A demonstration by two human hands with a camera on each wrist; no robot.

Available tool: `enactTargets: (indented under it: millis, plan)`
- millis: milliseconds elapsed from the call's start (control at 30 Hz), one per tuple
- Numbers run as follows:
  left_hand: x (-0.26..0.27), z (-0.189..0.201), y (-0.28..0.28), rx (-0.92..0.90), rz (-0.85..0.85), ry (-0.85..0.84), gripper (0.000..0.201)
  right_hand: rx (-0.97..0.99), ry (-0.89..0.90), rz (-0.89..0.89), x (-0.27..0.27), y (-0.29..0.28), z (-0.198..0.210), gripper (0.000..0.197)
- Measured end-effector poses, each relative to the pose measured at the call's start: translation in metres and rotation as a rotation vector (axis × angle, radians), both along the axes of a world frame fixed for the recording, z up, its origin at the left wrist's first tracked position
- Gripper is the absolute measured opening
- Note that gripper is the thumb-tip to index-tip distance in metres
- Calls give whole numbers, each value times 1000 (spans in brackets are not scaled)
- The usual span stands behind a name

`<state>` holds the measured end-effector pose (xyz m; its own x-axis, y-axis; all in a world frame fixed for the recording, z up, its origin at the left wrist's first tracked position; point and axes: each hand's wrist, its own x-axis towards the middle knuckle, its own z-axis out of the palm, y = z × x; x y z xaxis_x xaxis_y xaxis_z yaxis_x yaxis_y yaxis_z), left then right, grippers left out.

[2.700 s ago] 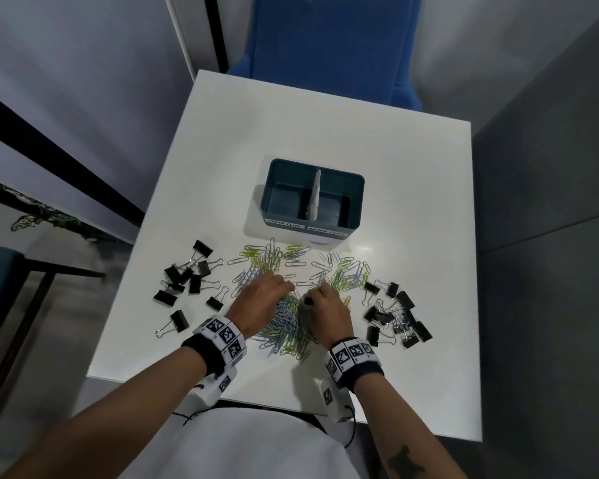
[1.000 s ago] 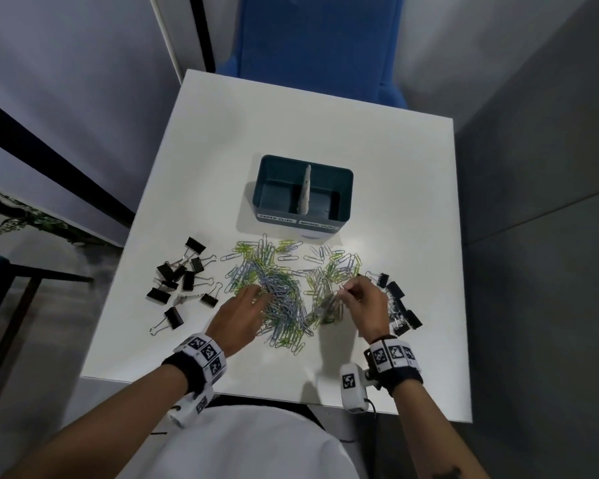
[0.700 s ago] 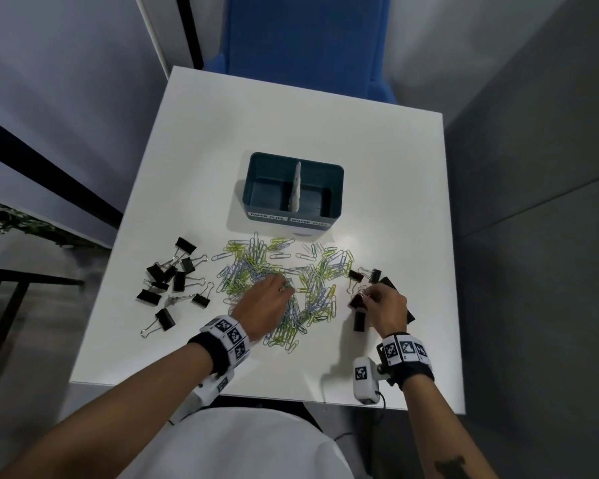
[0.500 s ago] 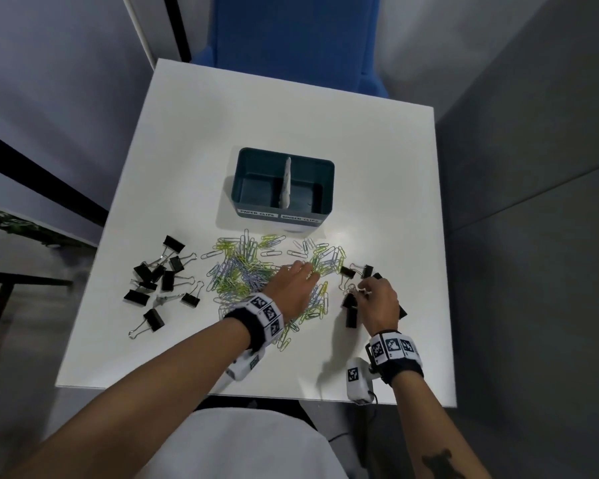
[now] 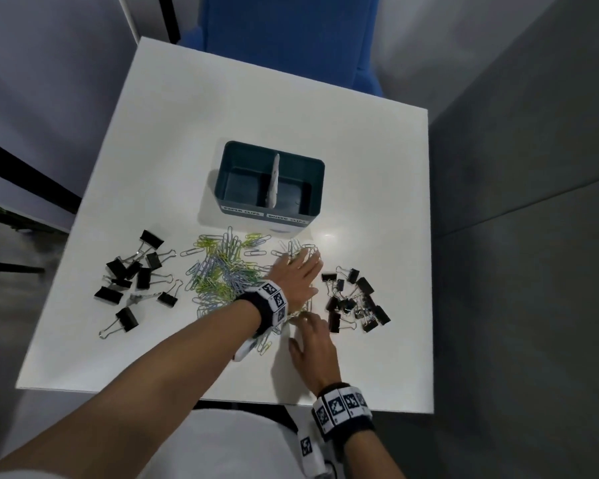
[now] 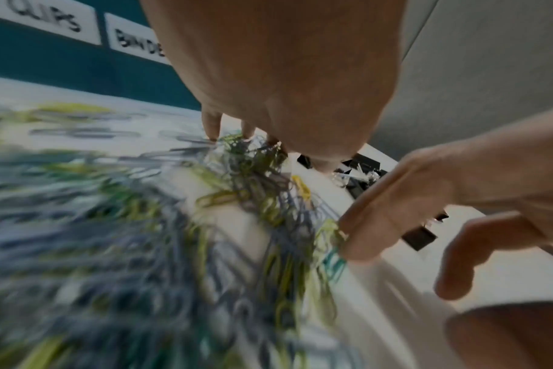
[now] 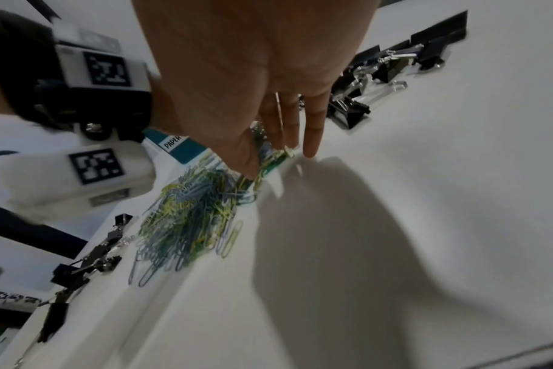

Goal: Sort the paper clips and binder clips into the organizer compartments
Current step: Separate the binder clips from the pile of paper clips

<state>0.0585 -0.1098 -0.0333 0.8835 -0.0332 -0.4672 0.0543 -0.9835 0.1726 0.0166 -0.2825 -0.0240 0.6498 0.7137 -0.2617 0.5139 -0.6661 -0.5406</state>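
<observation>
White laminate forms the square tabletop point(image 5: 194, 140), the largest thing in view, with a blue upholstered chair back point(image 5: 284, 32) beyond its far edge. Near the middle stands the dark teal plastic organizer box point(image 5: 312, 167), split by a pale upright divider point(image 5: 273, 181) into a left compartment labelled for paper clips and a right one labelled for binder clips; both look bare inside.

In front of the box lies a broad heap of blue, yellow-green and silver wire paper clips point(image 5: 218, 271). A loose group of black binder clips with silver wire handles point(image 5: 132, 274) sits well to the left of the heap, and a second, tighter cluster of black binder clips point(image 5: 355, 302) sits just to its right.

The left hand point(image 5: 296, 274) reaches across onto the right end of the paper-clip heap, palm down, its grip wide with fingers straight and spread, fingertips point(image 6: 212, 124) touching clips near the box front. The right hand point(image 5: 313, 344) lies nearer the tabletop's front edge, below the left wrist, grip also wide; its fingertips point(image 7: 311, 147) rest at the heap's near right edge, just beside the right binder-clip cluster. Neither hand holds a clip. Both wrists wear black bands with square coded markers point(image 5: 274, 299).
</observation>
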Motion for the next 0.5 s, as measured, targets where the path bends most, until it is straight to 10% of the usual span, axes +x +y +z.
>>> enactTargets:
  millis: [333,500]
  plan:
    - [-78,-1,22,54,41,-82,66,114,-80,-94,29,39,-6,24]
    - [-95,9,50,-5,410,-184,64,71,41,-47,30,57,-9,35]
